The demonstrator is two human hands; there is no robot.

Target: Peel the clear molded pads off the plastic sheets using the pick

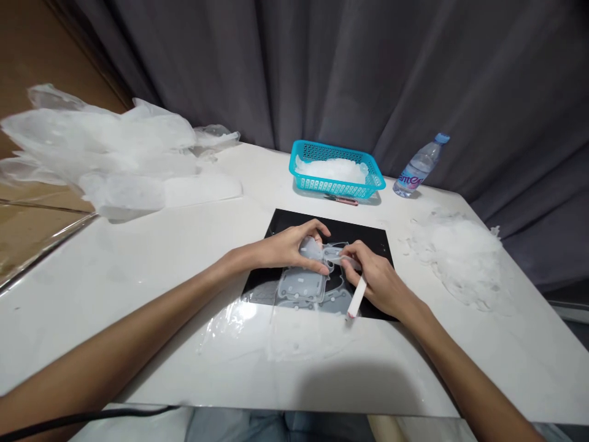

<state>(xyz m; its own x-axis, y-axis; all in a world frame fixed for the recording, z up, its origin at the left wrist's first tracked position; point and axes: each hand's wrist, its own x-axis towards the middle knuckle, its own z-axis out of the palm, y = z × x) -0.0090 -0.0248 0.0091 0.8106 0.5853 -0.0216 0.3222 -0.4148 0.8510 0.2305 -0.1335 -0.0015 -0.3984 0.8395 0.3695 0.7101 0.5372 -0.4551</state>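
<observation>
My left hand [301, 247] is closed on a translucent, rubbery-looking sheet piece [311, 248], thumb in front and fingers behind. My right hand [370, 270] pinches at the right end of this piece. A slim white stick-like tool [358, 297] with a reddish end passes through the right hand and points down toward me; its working tip is hidden by the fingers. Beneath both hands lies a black mat [378, 238]. On its near part rest more flat translucent pieces [301, 285] with small holes, partly overlapping.
A turquoise basket [338, 186] with whitish pieces stands at the back, a small red-handled tool [343, 200] before it. Right of it is a water bottle [418, 169]. Clear scraps [469, 252] are heaped at right. Plastic bags [124, 150] pile up at left.
</observation>
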